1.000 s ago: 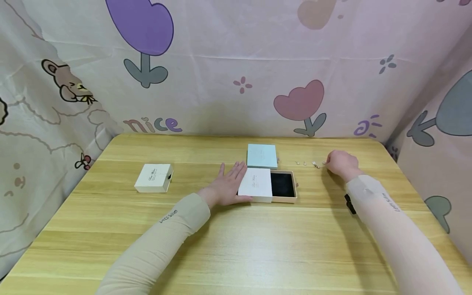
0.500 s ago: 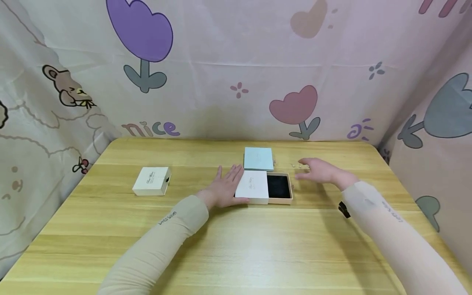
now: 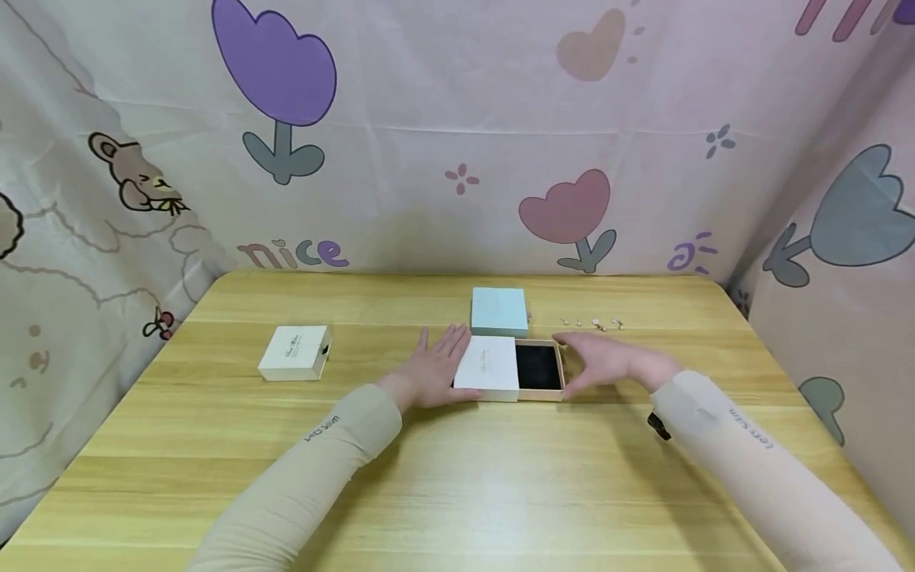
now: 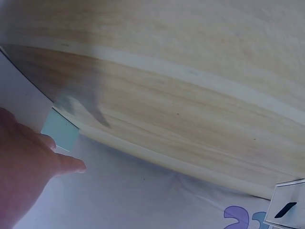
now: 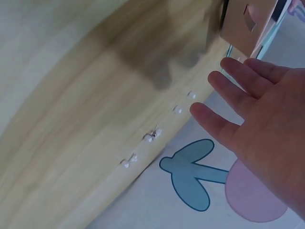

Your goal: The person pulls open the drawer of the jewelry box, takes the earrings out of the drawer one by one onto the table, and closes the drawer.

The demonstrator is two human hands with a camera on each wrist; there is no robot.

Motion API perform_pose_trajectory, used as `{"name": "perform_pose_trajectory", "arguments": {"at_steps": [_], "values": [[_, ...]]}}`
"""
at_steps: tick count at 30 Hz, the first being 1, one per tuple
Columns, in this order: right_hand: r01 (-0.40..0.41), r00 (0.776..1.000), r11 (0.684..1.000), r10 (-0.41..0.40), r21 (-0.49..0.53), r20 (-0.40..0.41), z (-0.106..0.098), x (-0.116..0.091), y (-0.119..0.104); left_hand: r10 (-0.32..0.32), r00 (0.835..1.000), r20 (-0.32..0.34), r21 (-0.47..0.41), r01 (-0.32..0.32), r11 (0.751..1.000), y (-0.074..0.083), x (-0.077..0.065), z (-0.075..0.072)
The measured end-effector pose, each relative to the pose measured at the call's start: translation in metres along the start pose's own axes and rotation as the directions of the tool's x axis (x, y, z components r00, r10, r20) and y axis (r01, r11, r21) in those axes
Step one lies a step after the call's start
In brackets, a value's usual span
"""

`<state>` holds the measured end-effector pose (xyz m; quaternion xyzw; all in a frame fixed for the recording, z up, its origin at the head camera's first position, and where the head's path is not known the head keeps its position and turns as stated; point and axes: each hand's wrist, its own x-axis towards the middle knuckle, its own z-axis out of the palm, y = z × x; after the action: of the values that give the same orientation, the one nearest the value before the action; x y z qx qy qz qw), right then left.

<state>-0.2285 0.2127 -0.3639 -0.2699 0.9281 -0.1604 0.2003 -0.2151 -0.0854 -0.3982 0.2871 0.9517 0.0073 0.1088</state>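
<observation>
A white sliding box (image 3: 487,365) lies mid-table with its drawer (image 3: 541,369) pulled out to the right. The drawer is peach-edged with a black lining. My left hand (image 3: 432,372) rests against the sleeve's left end, fingers straight and spread, thumb along the front edge. At the drawer's right end my right hand (image 3: 604,361) is spread, fingertips near the back corner and thumb near the front corner. Whether it touches the drawer, I cannot tell. In the right wrist view its fingers (image 5: 233,93) are extended beside the drawer's peach end (image 5: 248,24), which has a small pull tab.
A light blue box (image 3: 499,310) stands directly behind the white one. Several small earrings (image 3: 599,324) lie in a row at the back right. A closed cream box (image 3: 295,352) with a dark tab sits at the left. A patterned cloth (image 3: 400,159) hangs behind the table.
My right hand has moved left from the earrings to the drawer's end, and its fingers have spread. The left hand stays at the sleeve. The head view has shifted slightly.
</observation>
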Motion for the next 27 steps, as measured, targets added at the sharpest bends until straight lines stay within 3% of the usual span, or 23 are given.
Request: {"name": "perform_pose_trajectory", "arguments": {"at_steps": [27], "values": [[-0.008,1.000,1.000,0.007,-0.024,-0.019,0.0048,0.0043,-0.0051,-0.007,1.000,0.006,-0.016,0.007,1.000,-0.0004,0.0019,-0.0001]]}}
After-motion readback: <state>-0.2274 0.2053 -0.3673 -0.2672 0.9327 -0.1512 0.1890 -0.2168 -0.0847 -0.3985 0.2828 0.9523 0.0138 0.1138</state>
